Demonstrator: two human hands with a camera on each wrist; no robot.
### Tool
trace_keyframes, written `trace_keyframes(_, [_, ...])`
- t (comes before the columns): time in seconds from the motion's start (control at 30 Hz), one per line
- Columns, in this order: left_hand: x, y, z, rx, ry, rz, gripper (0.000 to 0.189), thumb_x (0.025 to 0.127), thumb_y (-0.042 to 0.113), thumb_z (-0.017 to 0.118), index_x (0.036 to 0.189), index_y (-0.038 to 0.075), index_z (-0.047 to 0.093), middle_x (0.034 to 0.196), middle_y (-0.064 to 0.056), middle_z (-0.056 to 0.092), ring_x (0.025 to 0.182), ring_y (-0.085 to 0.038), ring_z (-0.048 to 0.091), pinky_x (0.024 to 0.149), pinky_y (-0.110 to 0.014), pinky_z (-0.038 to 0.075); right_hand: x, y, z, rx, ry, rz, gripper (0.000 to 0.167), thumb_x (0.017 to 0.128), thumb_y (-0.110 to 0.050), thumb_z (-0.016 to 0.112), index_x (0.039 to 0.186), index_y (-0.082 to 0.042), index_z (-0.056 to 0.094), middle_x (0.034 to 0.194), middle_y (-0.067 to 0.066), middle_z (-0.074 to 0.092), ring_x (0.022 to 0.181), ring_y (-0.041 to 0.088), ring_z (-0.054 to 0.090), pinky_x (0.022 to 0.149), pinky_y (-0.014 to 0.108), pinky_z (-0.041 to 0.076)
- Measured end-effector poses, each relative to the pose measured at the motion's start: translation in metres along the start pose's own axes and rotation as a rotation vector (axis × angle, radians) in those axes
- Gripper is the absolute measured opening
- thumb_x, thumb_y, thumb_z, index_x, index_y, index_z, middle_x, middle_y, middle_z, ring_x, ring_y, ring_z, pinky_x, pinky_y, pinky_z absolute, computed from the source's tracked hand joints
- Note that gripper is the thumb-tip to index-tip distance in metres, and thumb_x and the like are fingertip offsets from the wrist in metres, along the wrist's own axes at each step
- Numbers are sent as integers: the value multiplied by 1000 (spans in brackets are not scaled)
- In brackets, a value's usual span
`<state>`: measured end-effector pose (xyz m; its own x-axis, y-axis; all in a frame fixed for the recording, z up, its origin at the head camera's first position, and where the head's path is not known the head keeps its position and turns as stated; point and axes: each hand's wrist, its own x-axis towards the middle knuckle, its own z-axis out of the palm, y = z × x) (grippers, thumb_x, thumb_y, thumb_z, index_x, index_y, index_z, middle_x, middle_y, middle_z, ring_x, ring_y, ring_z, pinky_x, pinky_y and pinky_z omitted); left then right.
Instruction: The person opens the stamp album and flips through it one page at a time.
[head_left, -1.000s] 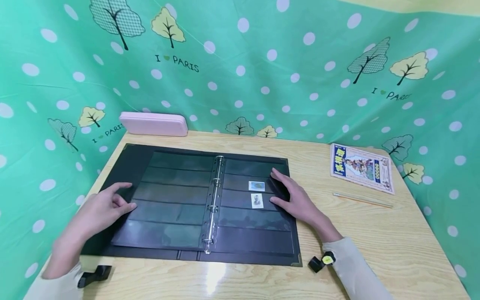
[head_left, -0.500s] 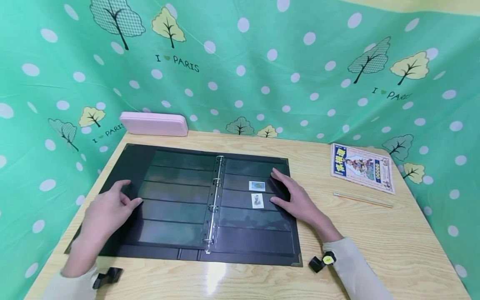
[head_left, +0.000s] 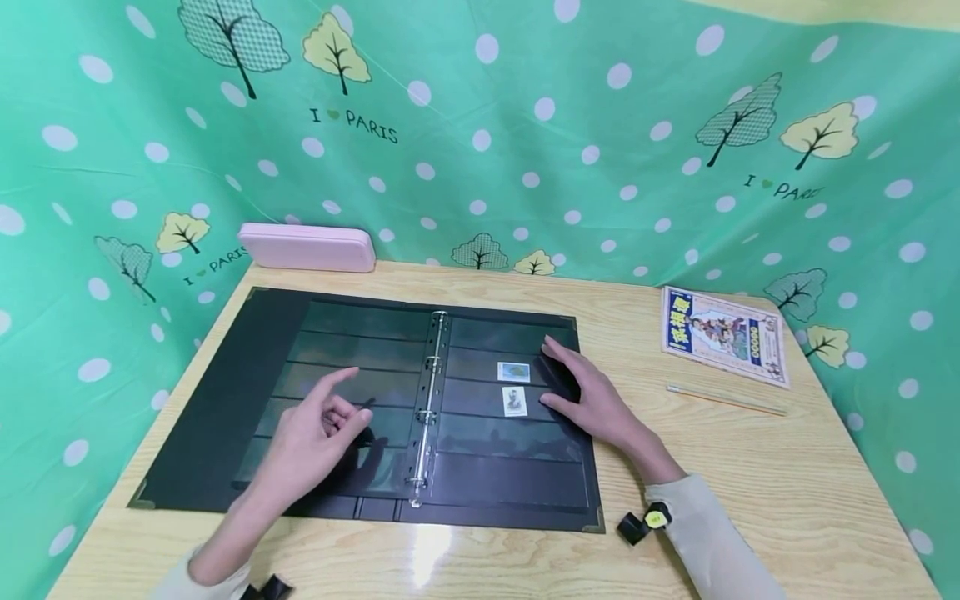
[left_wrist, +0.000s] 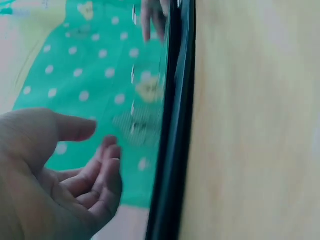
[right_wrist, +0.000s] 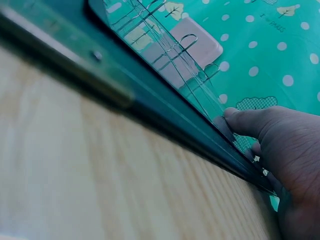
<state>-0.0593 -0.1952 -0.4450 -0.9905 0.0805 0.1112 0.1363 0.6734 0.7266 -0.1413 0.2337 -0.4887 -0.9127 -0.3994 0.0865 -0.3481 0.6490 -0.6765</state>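
A black ring-binder stamp album point(head_left: 210, 392) lies open flat on the table, with clear pocket pages on both sides of its metal rings. Two stamps sit on the right page: a blue one point(head_left: 513, 372) and, below it, a grey portrait stamp point(head_left: 514, 402). My left hand point(head_left: 311, 437) hovers over the lower left page, holding nothing, its index finger extended and the others loosely bent. In the left wrist view, the left hand's thumb and fingers stay apart. My right hand point(head_left: 592, 396) rests on the album's right edge, thumb and index finger spread beside the stamps; its other fingers are mostly hidden.
A pink case point(head_left: 307, 248) stands at the back left against the green dotted cloth point(head_left: 480, 167). To the right lie a printed booklet point(head_left: 723, 336) and a thin pencil-like stick point(head_left: 725, 401). The wooden table point(head_left: 750, 492) extends in front.
My left hand has moved right from the left page's outer edge to above its lower part. The left page has settled flat. My right hand has stayed in place.
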Motion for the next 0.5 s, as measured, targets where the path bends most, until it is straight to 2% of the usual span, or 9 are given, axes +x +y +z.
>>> trace_keyframes(0.1, [-2,-1,9,-69,5,21,60,105,16,79,158,5,54,90,5,74,75,-7,64,70,-24,54,1,0,1,-13,-4,-13,92,104,-23,82,178,-17,29,172,10,49,163,38,36,129,66,30])
trace_keyframes(0.23, [2,-16,18,-36,7,73,60,103,12,80,157,4,55,87,6,71,73,-5,61,68,-24,54,2,0,2,-38,-4,-35,89,105,-22,80,177,-15,30,174,12,45,163,40,35,128,67,31])
trace_keyframes(0.33, [6,-26,22,1,-4,93,59,102,11,82,155,4,56,86,7,68,71,-3,59,67,-24,53,0,1,2,-54,-3,-35,87,106,-24,79,177,-17,30,177,15,38,165,42,29,127,71,29])
trace_keyframes(0.5, [5,-30,24,27,-13,137,62,99,11,85,154,5,57,84,10,64,67,0,56,66,-25,50,-1,2,3,-91,32,-75,88,104,-26,79,177,-17,30,179,19,31,169,45,15,128,75,21])
